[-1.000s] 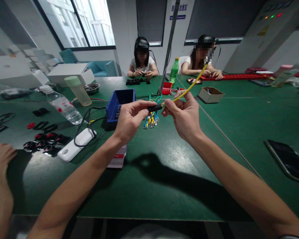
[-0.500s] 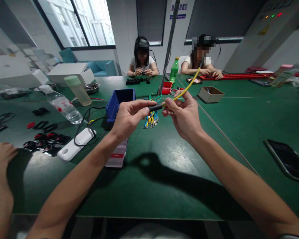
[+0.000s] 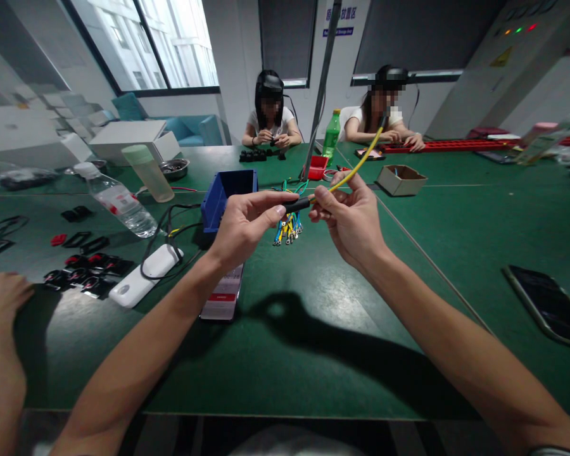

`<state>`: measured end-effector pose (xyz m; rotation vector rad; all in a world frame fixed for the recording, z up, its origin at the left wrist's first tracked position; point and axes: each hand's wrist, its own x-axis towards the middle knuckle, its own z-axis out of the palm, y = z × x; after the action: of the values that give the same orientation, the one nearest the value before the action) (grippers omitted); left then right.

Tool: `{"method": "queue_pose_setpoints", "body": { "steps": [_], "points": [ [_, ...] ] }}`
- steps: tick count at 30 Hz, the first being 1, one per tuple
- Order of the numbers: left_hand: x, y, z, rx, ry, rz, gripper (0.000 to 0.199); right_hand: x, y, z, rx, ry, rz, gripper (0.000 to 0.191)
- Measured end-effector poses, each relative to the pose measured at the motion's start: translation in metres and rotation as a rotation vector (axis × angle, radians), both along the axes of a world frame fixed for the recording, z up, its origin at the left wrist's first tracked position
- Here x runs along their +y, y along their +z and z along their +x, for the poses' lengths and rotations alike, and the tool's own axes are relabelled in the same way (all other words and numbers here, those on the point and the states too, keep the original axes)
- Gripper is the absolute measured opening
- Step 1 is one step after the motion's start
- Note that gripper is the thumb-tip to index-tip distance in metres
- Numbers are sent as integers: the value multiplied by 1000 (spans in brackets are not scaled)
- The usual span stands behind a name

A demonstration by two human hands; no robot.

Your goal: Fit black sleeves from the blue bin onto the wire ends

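Black cylinder (image 3: 300, 204), smooth, matte, short; held above the middle of the bench (image 3: 313, 380). Yellow wire (image 3: 361, 166), slender, glossy, curved; joined at the cylinder's right end, its free tip standing farther left than in the first frame. Left hand (image 3: 240, 228): fingers (image 3: 270, 217) pinched on the cylinder. Right hand (image 3: 358, 221): fingers (image 3: 327, 197) pinched on the wire, close to the cylinder. Wire bundle (image 3: 289, 233), blue, yellow and green, metal ring ends; just beyond the hands. Bin (image 3: 213, 206), blue plastic, open; left of the bundle. Box (image 3: 401, 183), plain cardboard, open; toward the bench's far edge. Dark phone (image 3: 548, 304), flat, rounded corners; by the right edge.
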<state>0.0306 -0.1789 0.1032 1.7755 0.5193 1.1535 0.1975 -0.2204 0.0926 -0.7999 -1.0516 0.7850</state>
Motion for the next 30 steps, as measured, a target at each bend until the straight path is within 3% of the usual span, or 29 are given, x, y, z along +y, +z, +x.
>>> {"method": "queue_pose_setpoints", "body": {
  "steps": [30],
  "points": [
    [1, 3, -2, 14, -15, 10, 23, 1, -1, 2, -30, 19, 15, 48]
  ]
}}
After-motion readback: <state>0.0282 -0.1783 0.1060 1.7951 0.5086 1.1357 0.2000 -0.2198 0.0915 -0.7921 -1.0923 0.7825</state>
